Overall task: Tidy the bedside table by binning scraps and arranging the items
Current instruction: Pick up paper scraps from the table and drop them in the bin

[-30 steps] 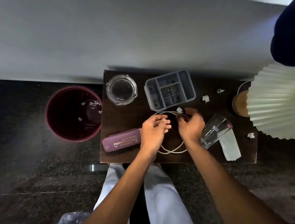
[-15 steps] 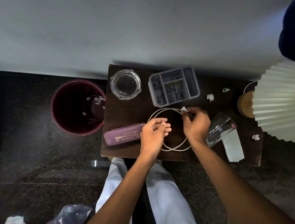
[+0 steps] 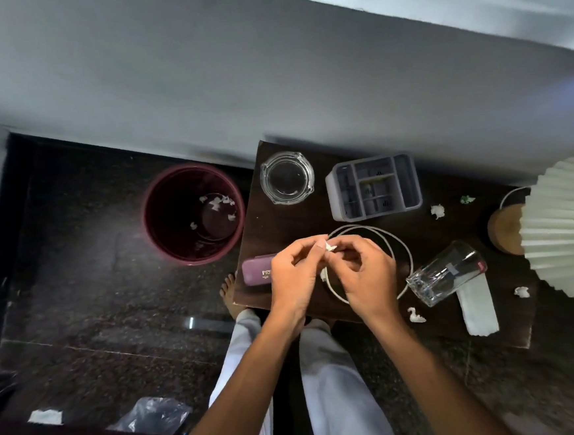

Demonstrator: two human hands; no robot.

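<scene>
Head view looks straight down on the bedside table (image 3: pixel 279 228), where both hands meet over the coiled white cable (image 3: pixel 401 246). The left hand (image 3: pixel 297 278) pinches a small white paper scrap (image 3: pixel 331 247) between thumb and forefinger. The right hand (image 3: pixel 365 273) has its fingers curled in against the same scrap, and I cannot tell whether it grips the scrap or only touches it.

From the hands, the maroon bin (image 3: pixel 164 240) stands on the floor at 10 o'clock, apart from the table edge, with a few scraps already inside. The purple spectacle case (image 3: pixel 257 271) lies at 9 o'clock, partly under the left hand. A glass ashtray (image 3: pixel 287 177) sits at 11 o'clock and a grey organiser (image 3: pixel 337 196) at 1 o'clock. A tumbler (image 3: pixel 446 273) lies on its side at 4 o'clock, just beside the cable loop. More scraps wait at 2 o'clock (image 3: pixel 437 211) and near the front edge at 4 o'clock (image 3: pixel 416 316).

The likeliest slip is the scrap itself. It is tiny and light, so a loose pinch during a hand-to-hand pass could drop it onto the cable. Released short of the bin, it could flutter to the dark floor. The tumbler also looks vulnerable. A forearm brushing it, or a tug on the cable, could roll it toward the table's front edge.
</scene>
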